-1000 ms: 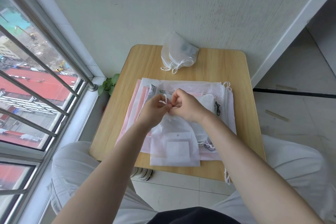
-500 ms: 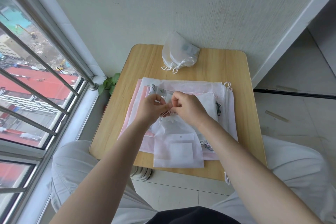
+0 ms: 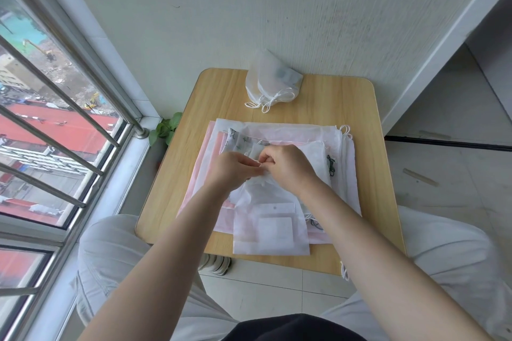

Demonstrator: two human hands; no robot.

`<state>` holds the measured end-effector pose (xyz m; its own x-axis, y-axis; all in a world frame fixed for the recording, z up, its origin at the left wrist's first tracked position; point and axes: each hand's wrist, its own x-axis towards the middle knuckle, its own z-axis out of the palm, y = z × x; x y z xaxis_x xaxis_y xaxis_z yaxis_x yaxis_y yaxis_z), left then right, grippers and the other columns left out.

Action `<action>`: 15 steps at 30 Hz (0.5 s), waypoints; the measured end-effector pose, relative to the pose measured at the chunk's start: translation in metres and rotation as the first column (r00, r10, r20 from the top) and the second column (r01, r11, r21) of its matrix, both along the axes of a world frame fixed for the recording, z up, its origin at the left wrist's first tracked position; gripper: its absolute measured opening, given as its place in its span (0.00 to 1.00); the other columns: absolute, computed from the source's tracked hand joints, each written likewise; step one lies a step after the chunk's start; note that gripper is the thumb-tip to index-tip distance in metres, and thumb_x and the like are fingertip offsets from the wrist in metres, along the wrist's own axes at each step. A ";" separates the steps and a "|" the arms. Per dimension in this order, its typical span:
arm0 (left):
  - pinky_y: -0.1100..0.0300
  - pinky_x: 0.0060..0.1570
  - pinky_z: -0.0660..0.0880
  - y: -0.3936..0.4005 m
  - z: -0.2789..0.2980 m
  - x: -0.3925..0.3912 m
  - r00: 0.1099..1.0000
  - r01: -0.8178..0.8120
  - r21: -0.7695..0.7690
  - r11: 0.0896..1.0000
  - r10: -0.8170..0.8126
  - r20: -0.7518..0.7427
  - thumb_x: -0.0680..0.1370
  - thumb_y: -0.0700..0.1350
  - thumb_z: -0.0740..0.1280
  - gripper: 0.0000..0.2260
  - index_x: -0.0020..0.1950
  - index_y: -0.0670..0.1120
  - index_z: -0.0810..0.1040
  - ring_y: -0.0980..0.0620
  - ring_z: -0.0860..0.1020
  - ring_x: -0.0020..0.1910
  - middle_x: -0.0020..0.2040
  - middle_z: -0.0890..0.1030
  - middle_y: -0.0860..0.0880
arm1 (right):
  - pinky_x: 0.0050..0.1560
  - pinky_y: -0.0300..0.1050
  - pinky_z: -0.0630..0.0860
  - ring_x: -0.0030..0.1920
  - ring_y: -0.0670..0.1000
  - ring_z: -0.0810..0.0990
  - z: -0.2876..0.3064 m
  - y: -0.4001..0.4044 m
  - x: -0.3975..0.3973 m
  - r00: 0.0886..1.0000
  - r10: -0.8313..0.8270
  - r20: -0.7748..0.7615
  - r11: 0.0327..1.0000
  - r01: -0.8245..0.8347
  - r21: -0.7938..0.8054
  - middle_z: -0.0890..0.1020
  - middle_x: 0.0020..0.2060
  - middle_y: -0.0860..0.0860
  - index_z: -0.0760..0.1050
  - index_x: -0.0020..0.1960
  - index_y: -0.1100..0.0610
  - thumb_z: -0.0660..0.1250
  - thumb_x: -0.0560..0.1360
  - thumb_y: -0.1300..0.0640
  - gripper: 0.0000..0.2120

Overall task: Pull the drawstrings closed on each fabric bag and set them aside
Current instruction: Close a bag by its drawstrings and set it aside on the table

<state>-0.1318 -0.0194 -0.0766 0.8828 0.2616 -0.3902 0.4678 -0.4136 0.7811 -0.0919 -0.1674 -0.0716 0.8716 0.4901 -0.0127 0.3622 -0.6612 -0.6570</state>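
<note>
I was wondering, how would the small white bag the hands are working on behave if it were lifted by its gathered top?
The small white bag would probably hang limp: its thin fabric already puckers where the left hand and right hand pinch it. It looks light, lying flat with only a card-like insert showing through. It may slide easily over the stack of bags beneath.

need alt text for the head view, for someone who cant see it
Both hands, left hand and right hand, pinch the gathered top of a small white fabric bag lying on a stack of flat bags on a wooden table. Cinched white bags sit at the far edge by the wall.
</note>
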 end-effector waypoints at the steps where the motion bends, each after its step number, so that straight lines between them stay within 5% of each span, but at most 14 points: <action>1: 0.59 0.33 0.68 0.000 0.000 0.001 1.000 0.011 0.021 1.000 -0.011 -0.006 0.69 0.47 0.78 0.05 0.40 0.47 0.86 0.53 0.70 0.30 0.30 0.77 0.50 | 0.43 0.43 0.75 0.43 0.52 0.79 0.000 0.000 0.000 1.000 0.007 0.010 1.000 -0.006 -0.028 0.83 0.41 0.52 0.82 0.47 0.56 0.69 0.75 0.57 0.04; 6: 0.58 0.33 0.62 -0.004 -0.002 0.001 0.975 0.198 0.257 0.946 -0.217 0.048 0.77 0.47 0.67 0.15 0.42 0.34 0.79 0.50 0.67 0.32 0.33 0.72 0.43 | 0.43 0.48 0.76 0.47 0.56 0.79 0.002 0.002 0.002 0.994 0.104 0.044 0.967 -0.090 -0.238 0.82 0.43 0.56 0.81 0.50 0.58 0.64 0.76 0.62 0.07; 9: 0.59 0.32 0.63 -0.006 -0.006 -0.002 0.945 0.277 0.400 0.874 -0.322 0.050 0.80 0.46 0.62 0.13 0.41 0.39 0.77 0.50 0.71 0.35 0.36 0.77 0.45 | 0.46 0.46 0.74 0.51 0.55 0.78 0.002 0.001 0.007 0.986 0.168 -0.014 0.944 -0.165 -0.285 0.80 0.50 0.55 0.79 0.53 0.59 0.63 0.78 0.63 0.08; 12: 0.59 0.34 0.65 -0.005 -0.014 -0.006 0.916 0.296 0.506 0.810 -0.391 0.091 0.81 0.46 0.61 0.09 0.45 0.43 0.76 0.49 0.74 0.41 0.43 0.77 0.48 | 0.48 0.43 0.72 0.50 0.51 0.76 0.001 -0.002 0.017 0.964 0.138 -0.228 0.947 -0.196 -0.253 0.77 0.49 0.49 0.77 0.55 0.54 0.61 0.80 0.60 0.07; 15: 0.55 0.44 0.72 -0.005 -0.023 -0.010 0.899 0.258 0.546 0.797 -0.406 0.167 0.80 0.46 0.64 0.08 0.54 0.43 0.78 0.47 0.76 0.48 0.49 0.78 0.48 | 0.42 0.40 0.72 0.38 0.47 0.74 0.000 -0.006 0.022 0.838 0.079 -0.540 0.989 -0.132 -0.061 0.76 0.38 0.49 0.75 0.48 0.55 0.62 0.81 0.58 0.05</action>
<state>-0.1417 -0.0242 -0.1000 0.9992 0.0251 -0.0298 0.0366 -0.8692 0.4931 -0.0701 -0.1729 -0.0712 0.6590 0.5518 -0.5111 0.0433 -0.7063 -0.7066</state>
